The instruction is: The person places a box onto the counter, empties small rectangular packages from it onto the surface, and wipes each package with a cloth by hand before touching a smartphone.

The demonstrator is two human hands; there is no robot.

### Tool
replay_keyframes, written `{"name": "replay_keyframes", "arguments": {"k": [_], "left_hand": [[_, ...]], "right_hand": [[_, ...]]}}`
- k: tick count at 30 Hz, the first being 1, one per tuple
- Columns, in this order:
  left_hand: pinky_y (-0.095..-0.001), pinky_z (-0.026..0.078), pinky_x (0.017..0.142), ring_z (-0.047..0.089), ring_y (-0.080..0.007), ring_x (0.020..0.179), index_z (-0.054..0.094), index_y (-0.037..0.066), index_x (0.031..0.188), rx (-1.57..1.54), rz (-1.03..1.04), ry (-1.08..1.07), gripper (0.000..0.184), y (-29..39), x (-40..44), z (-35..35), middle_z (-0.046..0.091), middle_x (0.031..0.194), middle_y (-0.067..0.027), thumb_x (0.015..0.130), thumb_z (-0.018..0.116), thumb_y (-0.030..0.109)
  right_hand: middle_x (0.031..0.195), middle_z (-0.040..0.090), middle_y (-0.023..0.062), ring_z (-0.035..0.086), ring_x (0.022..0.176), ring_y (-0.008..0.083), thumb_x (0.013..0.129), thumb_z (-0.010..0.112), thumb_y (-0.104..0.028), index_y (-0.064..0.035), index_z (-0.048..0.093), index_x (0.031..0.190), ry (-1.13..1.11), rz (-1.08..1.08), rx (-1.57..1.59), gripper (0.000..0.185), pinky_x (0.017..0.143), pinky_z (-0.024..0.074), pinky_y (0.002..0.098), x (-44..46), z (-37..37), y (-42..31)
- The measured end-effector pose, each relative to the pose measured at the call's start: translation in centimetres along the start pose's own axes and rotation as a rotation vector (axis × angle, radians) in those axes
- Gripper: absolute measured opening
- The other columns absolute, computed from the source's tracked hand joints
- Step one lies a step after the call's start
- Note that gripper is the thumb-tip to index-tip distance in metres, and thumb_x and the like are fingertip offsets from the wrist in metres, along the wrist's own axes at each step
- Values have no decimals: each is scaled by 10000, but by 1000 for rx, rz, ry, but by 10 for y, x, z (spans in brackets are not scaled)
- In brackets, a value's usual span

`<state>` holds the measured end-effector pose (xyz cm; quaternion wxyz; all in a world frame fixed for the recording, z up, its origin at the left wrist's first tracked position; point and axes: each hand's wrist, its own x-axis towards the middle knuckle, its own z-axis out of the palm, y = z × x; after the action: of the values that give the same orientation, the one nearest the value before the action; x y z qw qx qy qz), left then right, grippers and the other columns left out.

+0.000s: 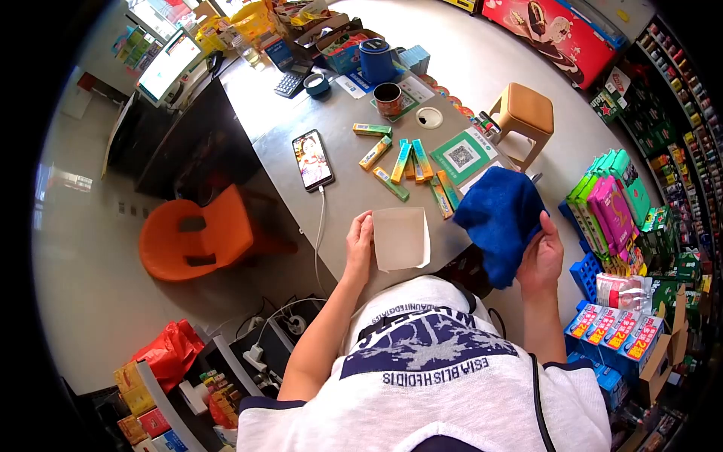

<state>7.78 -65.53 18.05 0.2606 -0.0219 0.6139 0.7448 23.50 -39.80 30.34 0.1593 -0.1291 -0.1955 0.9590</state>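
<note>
My left hand grips the left edge of a small open white cardboard box, held at the counter's near edge; its inside looks bare. A dark blue cloth hangs from my right hand, whose fingers are closed on its right side. Beyond the box, several small yellow, green and blue packs, like gum packs, lie loosely scattered on the grey counter. Left of them, a phone with a lit screen lies plugged into a white cable.
An open tin, a blue canister, a calculator and a green QR code card are on the counter. An orange chair stands left, a tan stool beyond the right edge. Stacked goods stand at right.
</note>
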Motion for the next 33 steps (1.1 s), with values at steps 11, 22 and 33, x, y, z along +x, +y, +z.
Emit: {"name": "replay_keyframes", "arguments": {"k": [11,22,33], "left_hand": [[-399,457,847,544,-306,995,635,22,977,942,479,85,302,52,76,47,608,962,-137,787,663,255],[-263,447,568,584,-134,619,659,-15,844,607,117,-100,247,72,90,49,634,719,-50,818,644,230],[-233,489,712,594,-103,785,551,-56,1177,-29,176,-328,297,94,-76,79,626,995,-70,913,566,79]], "right_hand": [[1432,370,179,339,1330,352,906,361,-274,1,307,1411,-403,-12,267,578,1120,200,509,-14,14,-6],[1429,345,234,329,1336,355,703,453,-70,50,266,1411,-404,14,194,741,1129,179,516,-23,18,-5],[1173,560,139,546,1069,250,819,566,11,-21,501,1232,-469,-280,-1284,419,955,412,351,10,21,85]]}}
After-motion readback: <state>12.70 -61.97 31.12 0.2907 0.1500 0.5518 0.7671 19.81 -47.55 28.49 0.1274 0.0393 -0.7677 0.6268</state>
